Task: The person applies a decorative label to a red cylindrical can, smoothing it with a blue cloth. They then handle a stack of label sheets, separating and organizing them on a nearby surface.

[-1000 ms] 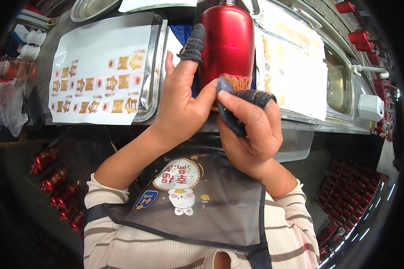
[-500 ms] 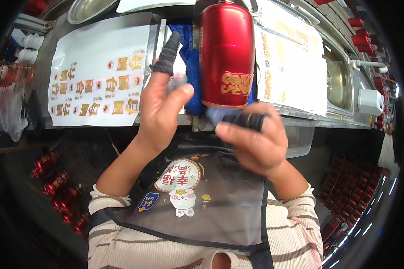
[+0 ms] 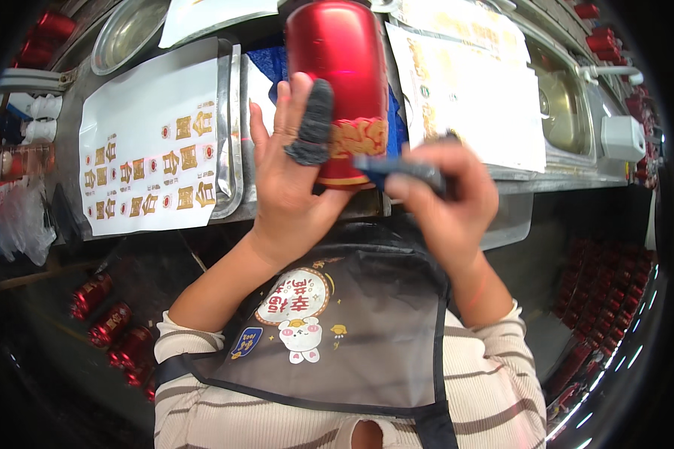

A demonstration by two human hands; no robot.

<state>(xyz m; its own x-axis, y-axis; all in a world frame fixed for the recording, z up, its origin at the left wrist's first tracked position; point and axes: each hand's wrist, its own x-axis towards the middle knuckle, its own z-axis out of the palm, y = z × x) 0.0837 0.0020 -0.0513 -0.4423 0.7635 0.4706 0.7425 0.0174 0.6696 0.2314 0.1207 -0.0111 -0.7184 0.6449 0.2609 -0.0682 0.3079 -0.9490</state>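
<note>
A glossy red bottle (image 3: 341, 67) lies lengthwise in front of me, its base toward me, with a gold emblem (image 3: 363, 138) near that end. My left hand (image 3: 292, 198) rests along the bottle's left side with fingers stretched out. One of its fingers is wrapped in dark tape, and the thumb reaches toward the bottle's base. My right hand (image 3: 457, 198) is closed round a small blue-grey flat tool (image 3: 397, 170), smeared by motion. The tool's tip is over the emblem's lower right edge; whether it touches cannot be told. Blue cloth (image 3: 266, 71) shows beneath the bottle.
A white sheet of gold decals (image 3: 150, 105) lies on a metal tray at left. More decal sheets (image 3: 479, 112) lie at right, beside a metal sink (image 3: 565, 108). A metal basin (image 3: 131, 34) stands far left. Red bottles (image 3: 112, 322) stand below the counter.
My left hand has moved right onto the bottle's side. The right hand has brought the tool up from below the base to the emblem. The view has shifted, and the bottle appears further left.
</note>
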